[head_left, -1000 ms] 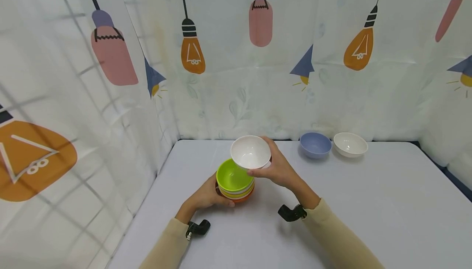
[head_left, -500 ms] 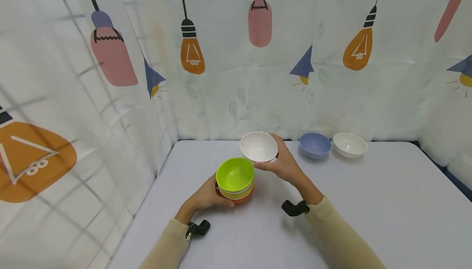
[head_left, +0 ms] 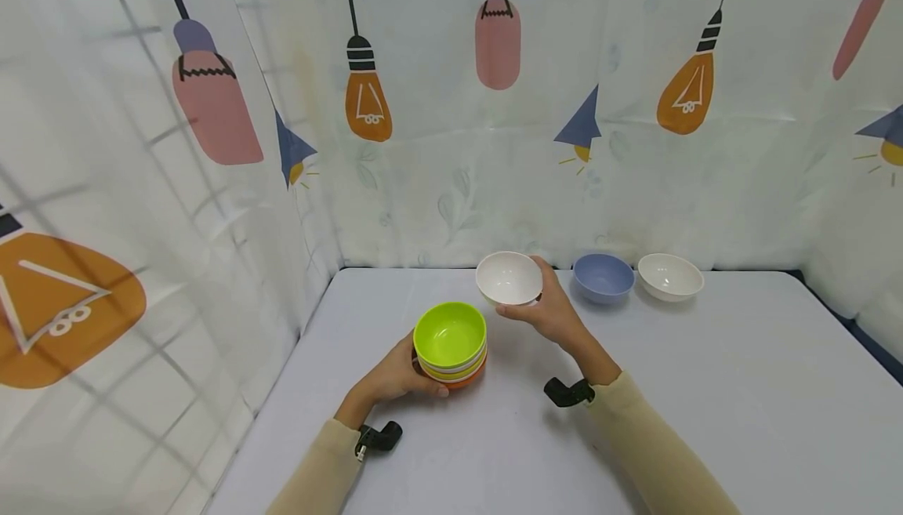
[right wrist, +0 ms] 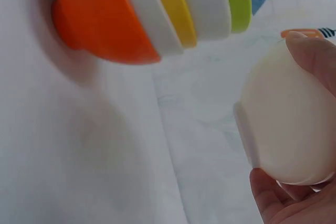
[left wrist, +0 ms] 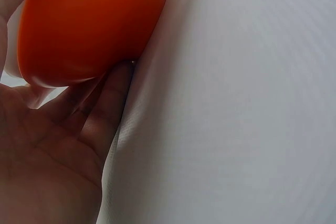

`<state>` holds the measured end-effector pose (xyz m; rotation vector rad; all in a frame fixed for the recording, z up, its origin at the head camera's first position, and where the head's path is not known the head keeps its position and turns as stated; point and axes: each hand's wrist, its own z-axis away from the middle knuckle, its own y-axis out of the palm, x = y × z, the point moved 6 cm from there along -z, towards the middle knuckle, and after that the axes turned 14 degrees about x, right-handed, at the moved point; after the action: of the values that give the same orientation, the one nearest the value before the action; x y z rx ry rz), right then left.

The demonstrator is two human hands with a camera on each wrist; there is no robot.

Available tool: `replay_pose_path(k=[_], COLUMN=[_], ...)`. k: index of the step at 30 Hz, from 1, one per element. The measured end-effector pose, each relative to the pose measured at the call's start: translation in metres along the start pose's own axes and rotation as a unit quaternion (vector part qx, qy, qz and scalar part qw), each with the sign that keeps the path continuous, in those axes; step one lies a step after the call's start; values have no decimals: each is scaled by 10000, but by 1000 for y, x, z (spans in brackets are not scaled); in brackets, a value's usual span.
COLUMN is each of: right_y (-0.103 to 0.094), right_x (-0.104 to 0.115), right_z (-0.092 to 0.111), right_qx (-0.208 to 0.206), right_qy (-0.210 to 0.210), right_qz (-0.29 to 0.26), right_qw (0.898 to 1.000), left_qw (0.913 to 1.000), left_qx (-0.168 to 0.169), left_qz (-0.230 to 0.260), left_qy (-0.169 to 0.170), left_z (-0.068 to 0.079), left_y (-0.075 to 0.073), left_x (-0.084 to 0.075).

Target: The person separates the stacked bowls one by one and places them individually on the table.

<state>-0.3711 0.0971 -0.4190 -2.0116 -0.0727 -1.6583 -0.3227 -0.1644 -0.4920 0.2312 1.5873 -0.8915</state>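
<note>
My left hand [head_left: 389, 376] curls round the side of a stack of nested bowls standing on the table. The green bowl [head_left: 450, 335] is on top, and the orange bowl [left wrist: 89, 24] forms the base. Between these, white and yellow rims show, the yellow bowl [right wrist: 173, 6] being in the middle. In the left wrist view, fingers press against the lower side of the orange bowl. My right hand [head_left: 557, 319] grips a white bowl [head_left: 508, 280] between thumb and fingers, behind and right of the stack. The right wrist view shows this bowl raised off the table, apart from the stack.
A blue bowl [head_left: 603, 278] and another white bowl [head_left: 670, 277] sit side by side at the table's back edge, right of my right hand. A printed curtain [head_left: 437, 186] hangs behind the white table [head_left: 705, 389] and along its left side.
The white bowl in my right hand has moved right and back, from over the stack to beside it, uncovering the green bowl. My left hand and the stack stay in place.
</note>
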Motion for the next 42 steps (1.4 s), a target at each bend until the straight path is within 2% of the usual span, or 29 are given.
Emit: replay_pose_path(k=[9,18,25,31,42], right_y=[-7,-15,-19,-22,-25], right_x=[-27,-48,-65,-76,-86], right_z=[-6,-11,-11,-10,-11], right_qx=[-179,-284,-299,-296,-399], right_qy=[256,247,695,934,828], right_qz=[153,273,489,408,309], right_qw=[9994,9989,9959,9944,9953], left_qw=[10000,10000,10000,10000,10000], left_qx=[30,-3,40,40,77], left_qz=[-5,98,-12,-28,-14], left_qy=[80,5,18,23,63], left_z=[0,-1,0,0,0], left_y=[1,1,1,0,1], left_x=[-1,-1,-3,0,0])
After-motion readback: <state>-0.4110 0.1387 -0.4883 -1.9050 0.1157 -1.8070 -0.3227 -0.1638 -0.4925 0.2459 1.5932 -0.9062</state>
